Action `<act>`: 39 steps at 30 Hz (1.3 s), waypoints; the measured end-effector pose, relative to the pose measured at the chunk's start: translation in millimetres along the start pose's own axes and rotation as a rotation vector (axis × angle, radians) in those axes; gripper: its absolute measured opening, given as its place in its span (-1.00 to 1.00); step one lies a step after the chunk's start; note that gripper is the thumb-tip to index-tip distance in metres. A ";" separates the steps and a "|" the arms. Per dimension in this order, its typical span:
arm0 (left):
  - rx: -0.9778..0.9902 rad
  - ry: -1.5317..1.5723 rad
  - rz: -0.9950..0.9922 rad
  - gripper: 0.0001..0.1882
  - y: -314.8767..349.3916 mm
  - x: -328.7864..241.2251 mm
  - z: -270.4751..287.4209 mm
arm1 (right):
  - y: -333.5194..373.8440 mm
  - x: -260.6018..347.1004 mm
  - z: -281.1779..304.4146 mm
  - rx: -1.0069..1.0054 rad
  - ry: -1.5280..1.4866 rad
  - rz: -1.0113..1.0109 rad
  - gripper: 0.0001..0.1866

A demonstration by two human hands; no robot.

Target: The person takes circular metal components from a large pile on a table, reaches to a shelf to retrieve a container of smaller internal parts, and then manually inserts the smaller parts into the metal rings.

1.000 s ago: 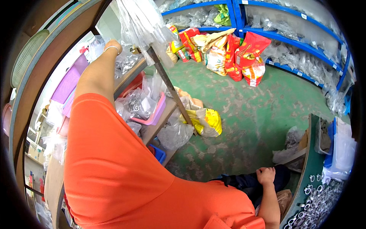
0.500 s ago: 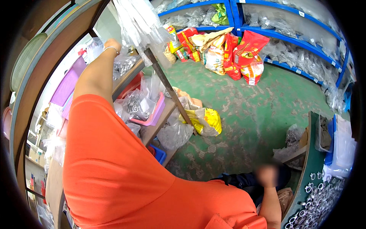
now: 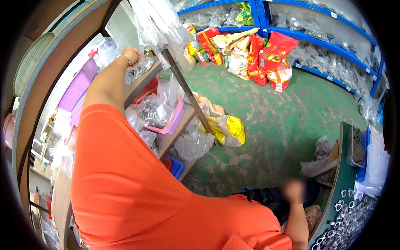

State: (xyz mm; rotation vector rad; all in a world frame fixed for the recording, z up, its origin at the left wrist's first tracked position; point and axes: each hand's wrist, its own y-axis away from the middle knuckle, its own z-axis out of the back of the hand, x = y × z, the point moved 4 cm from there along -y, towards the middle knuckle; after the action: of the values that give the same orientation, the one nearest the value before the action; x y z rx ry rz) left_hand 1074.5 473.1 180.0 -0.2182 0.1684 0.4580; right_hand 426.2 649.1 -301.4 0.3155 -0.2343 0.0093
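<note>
My left arm, in an orange sleeve, stretches over a wooden shelf at the upper left. At its end my left hand (image 3: pixel 132 55), with a bracelet at the wrist, is at the shelf top. Its fingers look curled, and what they hold, if anything, is hidden. Just beside it lies a clear bag of metal parts (image 3: pixel 144 66); a clear plastic bag (image 3: pixel 109 49) is on its other side. My right hand (image 3: pixel 293 191) is low at the right, over dark cloth near a green-topped table. It is blurred, so its fingers cannot be made out.
A pink basket (image 3: pixel 171 121) with bagged metal parts sits on the lower shelf. Clear plastic sheets (image 3: pixel 156 25) hang by the post (image 3: pixel 183 85). A yellow sack (image 3: pixel 232 130) stands on the green floor. Metal rings (image 3: pixel 346 216) cover the right table; blue racks (image 3: pixel 325 41) line the back.
My left hand has shifted slightly right and nearer, closer to the bag of metal parts. The whole view has slid a little. My right hand stays in about the same place.
</note>
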 end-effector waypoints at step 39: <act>0.268 0.547 0.497 -0.84 15.2 6.8 -12.7 | 11.5 20.7 29.8 -0.075 -0.108 0.008 -0.70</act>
State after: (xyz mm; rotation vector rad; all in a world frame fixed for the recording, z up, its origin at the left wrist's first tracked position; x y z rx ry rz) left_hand 1072.1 486.1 163.7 -0.0293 0.8273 0.8552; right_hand 439.0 650.3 -265.6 0.2407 -0.3424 -0.0090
